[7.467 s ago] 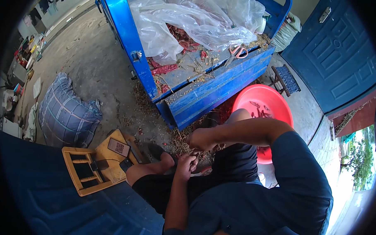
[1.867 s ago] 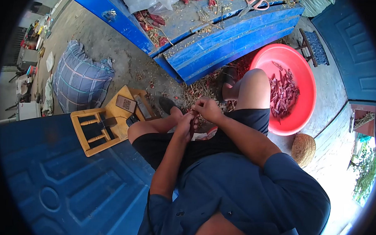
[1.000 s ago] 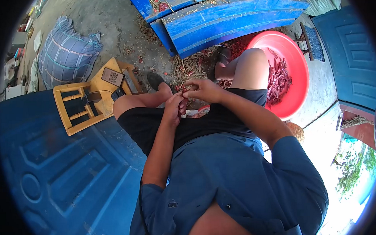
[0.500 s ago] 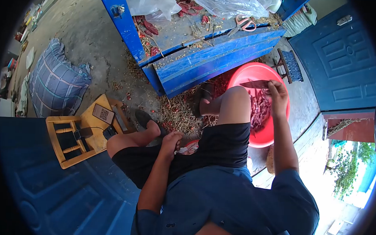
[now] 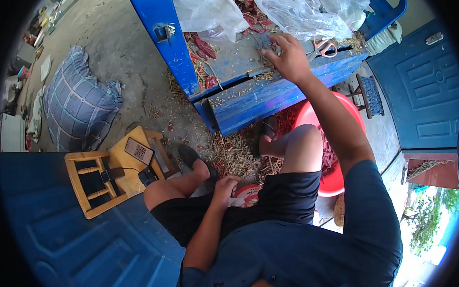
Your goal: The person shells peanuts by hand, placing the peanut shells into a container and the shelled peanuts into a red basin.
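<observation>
My right hand [image 5: 289, 57] is over the blue bench top [image 5: 231, 67], fingers stretched and thumb apart, with nothing seen in it. Just right of it lie scissors [image 5: 324, 48] with pink handles. Dark red dried chillies [image 5: 204, 47] and straw-like bits are scattered on the bench. My left hand [image 5: 225, 191] is closed in my lap; anything inside its fingers is hidden. Beside it shows part of a red and white container [image 5: 248, 191]. A red basin [image 5: 353, 110] holding dried chillies [image 5: 329, 159] stands by my leg, partly covered by my right arm.
Clear plastic sheets [image 5: 302, 14] lie at the back of the bench. Stems and debris [image 5: 234, 156] cover the floor around my feet. At the left are a wooden chair [image 5: 119, 155] bearing a phone [image 5: 139, 151] and a checked sack [image 5: 82, 103]. A small stool [image 5: 371, 95] stands behind the basin.
My right hand has moved from the basin up and left to the bench top. The dried chilli it held is no longer in it. My left hand stays closed in my lap.
</observation>
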Action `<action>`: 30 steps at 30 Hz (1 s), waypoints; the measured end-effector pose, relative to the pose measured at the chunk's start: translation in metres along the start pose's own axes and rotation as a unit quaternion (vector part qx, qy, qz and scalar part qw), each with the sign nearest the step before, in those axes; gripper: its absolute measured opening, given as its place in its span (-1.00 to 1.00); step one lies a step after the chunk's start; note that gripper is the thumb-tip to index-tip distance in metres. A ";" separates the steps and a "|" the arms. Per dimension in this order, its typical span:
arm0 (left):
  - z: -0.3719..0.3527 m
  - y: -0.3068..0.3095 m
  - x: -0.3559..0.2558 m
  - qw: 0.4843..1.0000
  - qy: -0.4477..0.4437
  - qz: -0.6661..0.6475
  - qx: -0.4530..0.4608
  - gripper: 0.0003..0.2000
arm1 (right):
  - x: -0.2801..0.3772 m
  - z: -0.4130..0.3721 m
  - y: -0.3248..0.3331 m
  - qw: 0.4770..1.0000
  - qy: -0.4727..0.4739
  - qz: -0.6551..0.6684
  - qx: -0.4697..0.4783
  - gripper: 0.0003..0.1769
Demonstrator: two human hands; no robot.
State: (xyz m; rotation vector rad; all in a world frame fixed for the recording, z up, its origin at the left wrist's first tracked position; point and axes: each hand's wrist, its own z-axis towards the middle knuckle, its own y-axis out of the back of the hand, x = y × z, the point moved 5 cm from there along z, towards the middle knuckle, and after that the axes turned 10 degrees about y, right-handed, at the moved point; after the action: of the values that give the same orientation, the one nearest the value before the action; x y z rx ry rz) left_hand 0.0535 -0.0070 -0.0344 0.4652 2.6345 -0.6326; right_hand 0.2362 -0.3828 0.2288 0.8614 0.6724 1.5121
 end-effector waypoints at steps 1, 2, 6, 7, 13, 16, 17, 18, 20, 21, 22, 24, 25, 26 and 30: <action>-0.001 0.003 -0.002 1.000 -0.003 -0.015 -0.009 -0.85 | -0.002 0.025 -0.017 0.998 -0.019 -0.067 -0.009 -0.34; -0.002 0.005 -0.004 0.999 -0.007 -0.032 -0.018 -0.85 | -0.002 0.045 -0.033 0.998 -0.019 -0.063 -0.013 -0.34; -0.005 0.010 -0.008 0.999 -0.006 -0.051 -0.015 -0.87 | -0.024 0.090 -0.096 0.982 -0.152 -0.058 0.095 -0.26; -0.006 0.008 -0.010 0.998 -0.004 -0.054 -0.015 -0.87 | -0.024 0.092 -0.107 0.984 -0.126 0.031 0.121 -0.28; 0.002 -0.005 -0.010 0.999 -0.002 -0.035 0.009 -0.86 | 0.036 0.040 -0.079 0.991 -0.012 0.080 0.102 -0.55; 0.000 -0.013 -0.005 0.999 0.000 -0.020 0.030 -0.85 | 0.046 0.018 -0.060 0.987 0.083 0.125 0.051 -0.62; -0.001 -0.015 -0.004 0.999 -0.003 -0.017 0.031 -0.85 | 0.049 0.014 -0.055 0.982 0.116 0.144 0.037 -0.64; -0.003 -0.016 -0.003 1.000 -0.005 -0.008 0.027 -0.85 | 0.045 0.011 -0.053 0.982 0.118 0.143 0.033 -0.64; -0.004 -0.015 0.000 1.000 -0.014 -0.003 0.021 -0.84 | 0.034 0.010 -0.048 0.974 0.169 0.144 0.041 -0.64; -0.004 -0.014 0.001 1.000 -0.014 0.002 0.012 -0.84 | 0.022 0.010 -0.050 0.974 0.177 0.134 0.054 -0.58; -0.004 -0.011 0.001 1.000 -0.014 0.007 0.003 -0.83 | 0.018 0.013 -0.044 0.973 0.182 0.134 0.050 -0.58; -0.003 -0.005 0.002 1.000 -0.016 0.002 -0.011 -0.83 | 0.012 0.016 -0.033 0.983 0.149 0.104 0.042 -0.48; -0.003 -0.001 0.004 1.000 -0.012 -0.003 -0.023 -0.83 | 0.011 0.019 -0.026 0.981 0.149 0.116 0.034 -0.40; -0.001 0.002 0.006 1.000 -0.010 -0.005 -0.026 -0.83 | 0.013 0.018 -0.022 0.981 0.150 0.119 0.035 -0.40; -0.001 0.003 0.002 0.999 -0.024 -0.021 -0.018 -0.84 | 0.051 -0.002 0.016 0.990 0.109 0.083 -0.044 -0.57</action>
State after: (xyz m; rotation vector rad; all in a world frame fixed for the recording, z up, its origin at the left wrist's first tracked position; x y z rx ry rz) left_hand 0.0524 -0.0041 -0.0358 0.3805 2.6116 -0.6019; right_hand 0.2247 -0.3343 0.2473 0.7037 0.6994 1.7901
